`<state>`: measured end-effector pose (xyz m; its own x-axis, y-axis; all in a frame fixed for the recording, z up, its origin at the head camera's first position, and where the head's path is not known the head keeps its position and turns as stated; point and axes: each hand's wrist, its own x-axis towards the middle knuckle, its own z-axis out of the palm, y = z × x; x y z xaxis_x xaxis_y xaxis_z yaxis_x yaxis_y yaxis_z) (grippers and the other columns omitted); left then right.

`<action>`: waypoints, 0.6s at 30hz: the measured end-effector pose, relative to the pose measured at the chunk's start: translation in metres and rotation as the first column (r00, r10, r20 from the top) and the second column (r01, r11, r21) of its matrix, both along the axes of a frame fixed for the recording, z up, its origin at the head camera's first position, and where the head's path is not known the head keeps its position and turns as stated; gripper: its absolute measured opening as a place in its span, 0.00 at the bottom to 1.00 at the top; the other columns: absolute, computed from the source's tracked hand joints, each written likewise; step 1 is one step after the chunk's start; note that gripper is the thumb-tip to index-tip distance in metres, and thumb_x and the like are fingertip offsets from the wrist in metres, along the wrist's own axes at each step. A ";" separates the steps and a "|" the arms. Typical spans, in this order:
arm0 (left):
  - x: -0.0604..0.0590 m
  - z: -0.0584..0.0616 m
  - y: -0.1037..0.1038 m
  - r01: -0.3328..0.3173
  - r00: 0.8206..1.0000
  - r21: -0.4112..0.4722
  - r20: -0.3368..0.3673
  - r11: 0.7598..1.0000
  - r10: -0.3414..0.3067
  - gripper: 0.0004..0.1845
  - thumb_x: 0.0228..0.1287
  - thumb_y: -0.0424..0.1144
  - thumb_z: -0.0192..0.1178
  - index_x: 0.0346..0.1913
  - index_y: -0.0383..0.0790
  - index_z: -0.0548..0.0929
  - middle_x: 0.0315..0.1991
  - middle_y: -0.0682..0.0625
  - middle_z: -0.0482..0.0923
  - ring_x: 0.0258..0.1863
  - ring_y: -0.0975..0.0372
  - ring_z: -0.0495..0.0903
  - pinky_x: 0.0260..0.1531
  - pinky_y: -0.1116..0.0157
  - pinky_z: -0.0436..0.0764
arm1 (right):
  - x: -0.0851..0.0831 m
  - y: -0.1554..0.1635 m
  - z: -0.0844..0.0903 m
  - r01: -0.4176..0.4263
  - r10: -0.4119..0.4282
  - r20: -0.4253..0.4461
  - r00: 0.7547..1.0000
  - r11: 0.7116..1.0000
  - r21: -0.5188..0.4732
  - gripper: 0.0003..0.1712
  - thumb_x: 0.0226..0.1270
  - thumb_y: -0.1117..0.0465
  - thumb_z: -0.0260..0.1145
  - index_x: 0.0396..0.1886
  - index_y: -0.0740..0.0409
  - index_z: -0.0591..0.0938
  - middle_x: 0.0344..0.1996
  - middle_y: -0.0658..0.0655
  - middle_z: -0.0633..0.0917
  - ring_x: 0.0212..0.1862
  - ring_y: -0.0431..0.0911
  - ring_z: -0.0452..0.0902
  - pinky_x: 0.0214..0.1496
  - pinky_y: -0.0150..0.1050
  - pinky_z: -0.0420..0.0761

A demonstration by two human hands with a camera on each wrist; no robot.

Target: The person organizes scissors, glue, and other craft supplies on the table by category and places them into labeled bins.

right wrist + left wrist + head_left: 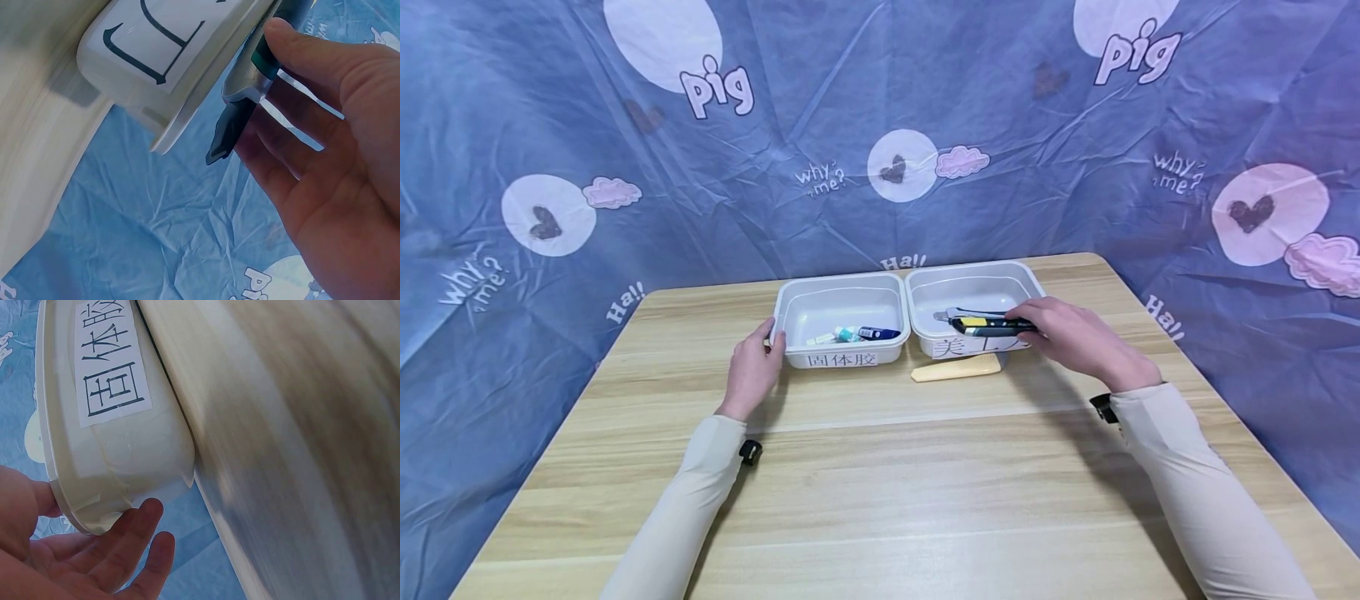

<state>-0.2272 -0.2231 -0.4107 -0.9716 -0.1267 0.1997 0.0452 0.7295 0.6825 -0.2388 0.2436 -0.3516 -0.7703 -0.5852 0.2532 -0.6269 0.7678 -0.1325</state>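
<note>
Two white trays stand side by side at the table's far edge. My left hand [771,347] rests against the front left corner of the left tray [842,359], thumb by the rim; in the left wrist view its straight fingers [140,540] touch that tray [125,450] under the corner. Glue sticks [861,333] lie inside it. My right hand [1024,326] pinches a black and yellow utility knife [988,324] over the front rim of the right tray [925,287]. The right wrist view shows the thumb [294,40] on the knife [234,122]. A grey knife [951,314] lies in that tray.
A pale yellow utility knife [957,368] lies on the wooden table [880,483] just in front of the right tray. Blue printed cloth [880,125] hangs behind and around the table. The table edges drop off left and right.
</note>
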 end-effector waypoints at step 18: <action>0.001 0.000 0.000 0.011 1.000 0.011 -0.009 1.000 -0.011 0.28 0.81 0.42 0.48 0.75 0.29 0.66 0.61 0.31 0.79 0.44 0.46 0.86 0.36 0.55 0.86 | -0.004 0.000 -0.006 -0.016 0.013 -0.067 0.998 0.999 -0.038 0.15 0.65 0.71 0.70 0.51 0.63 0.86 0.47 0.61 0.88 0.49 0.58 0.84 0.49 0.58 0.83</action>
